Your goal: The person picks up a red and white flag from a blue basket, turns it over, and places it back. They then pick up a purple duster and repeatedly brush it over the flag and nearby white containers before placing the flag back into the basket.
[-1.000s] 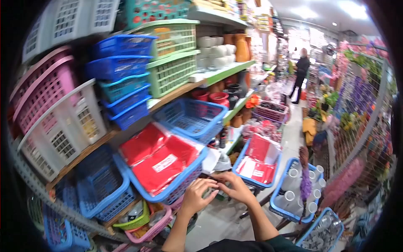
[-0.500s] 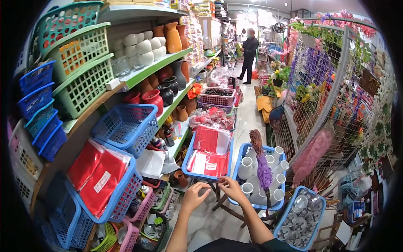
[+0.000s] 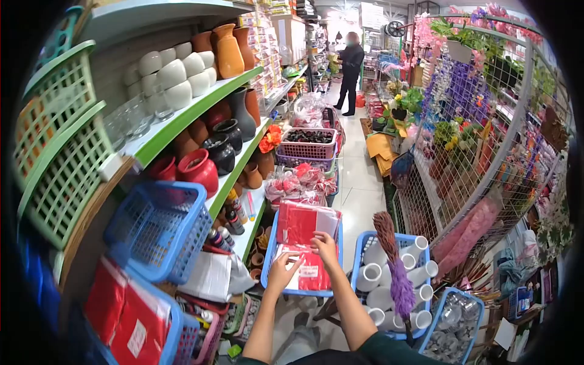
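Note:
A blue plastic basket [image 3: 340, 243] holds flat, plastic-wrapped red and white packets [image 3: 298, 225], some with a white label. My left hand [image 3: 283, 271] is over the basket's near left part, fingers curved and parted, overlapping the lower packets in this view. Close to it on the right, my right hand [image 3: 325, 247] extends over the middle of the packets with its fingers spread. Neither hand has anything in it. To the right, another blue basket [image 3: 358, 250] carries white vases [image 3: 368, 277] and a purple and brown dried bunch [image 3: 398, 283].
At left, shelves [image 3: 201, 100] bear white bowls [image 3: 172, 76], clay pots and a red pot [image 3: 198, 170]. More red packets fill a lower left basket [image 3: 176, 328]. A wire rack [image 3: 480, 140] of artificial flowers lines the right. A person [image 3: 350, 73] stands down the aisle [image 3: 356, 164].
Both hands have moved forward from the basket's near edge to over the red packets. My view has shifted closer to the shelves and baskets.

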{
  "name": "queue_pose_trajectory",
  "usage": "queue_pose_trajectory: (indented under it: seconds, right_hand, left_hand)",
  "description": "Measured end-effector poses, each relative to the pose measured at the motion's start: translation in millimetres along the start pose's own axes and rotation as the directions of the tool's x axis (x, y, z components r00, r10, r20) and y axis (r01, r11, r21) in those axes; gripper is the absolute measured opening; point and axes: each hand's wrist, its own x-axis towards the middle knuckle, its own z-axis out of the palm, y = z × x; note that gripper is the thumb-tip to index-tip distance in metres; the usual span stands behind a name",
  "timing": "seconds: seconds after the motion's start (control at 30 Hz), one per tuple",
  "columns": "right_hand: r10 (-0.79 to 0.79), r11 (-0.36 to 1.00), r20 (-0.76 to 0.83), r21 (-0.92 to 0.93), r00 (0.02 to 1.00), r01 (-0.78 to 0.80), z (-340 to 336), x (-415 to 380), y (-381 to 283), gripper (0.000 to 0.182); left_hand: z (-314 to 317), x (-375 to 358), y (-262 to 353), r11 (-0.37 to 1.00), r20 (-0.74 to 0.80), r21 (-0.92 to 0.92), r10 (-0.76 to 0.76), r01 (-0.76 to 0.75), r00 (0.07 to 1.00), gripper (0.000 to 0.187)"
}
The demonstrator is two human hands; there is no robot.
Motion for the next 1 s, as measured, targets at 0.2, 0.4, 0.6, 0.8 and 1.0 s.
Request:
queue_pose_trajectory:
  seconds: [0.2,0.4,0.6,0.8,1.0]
  right_hand:
    - [0.174,0.984,-0.270,0.084,0.947,-0.157,-25,80,85,0.036]
    - [0.197,0.980,-0.269,0.052,0.943,-0.190,-33,113,120,0.042]
    - [0.012,0.985,-0.334,-0.160,0.943,-0.069,-41,129,147,0.049]
    - [-0.201,0.823,-0.411,-0.563,0.889,-0.074,-34,131,164,0.062]
    - [0.013,0.958,-0.543,-0.233,0.840,-0.166,-23,131,175,0.065]
  left_hand:
    - [10,105,-98,0.982,0.063,-0.112,-0.148,0.154,0.987,0.030]
    - [20,157,-152,0.990,0.083,-0.016,-0.139,0.141,0.987,0.038]
    - [27,174,-183,0.986,-0.019,0.142,-0.088,0.090,0.996,0.054]
    - [38,172,-212,0.962,-0.116,0.200,-0.164,0.184,0.980,0.059]
    - [29,168,-197,0.958,-0.067,0.158,-0.231,0.239,0.971,0.061]
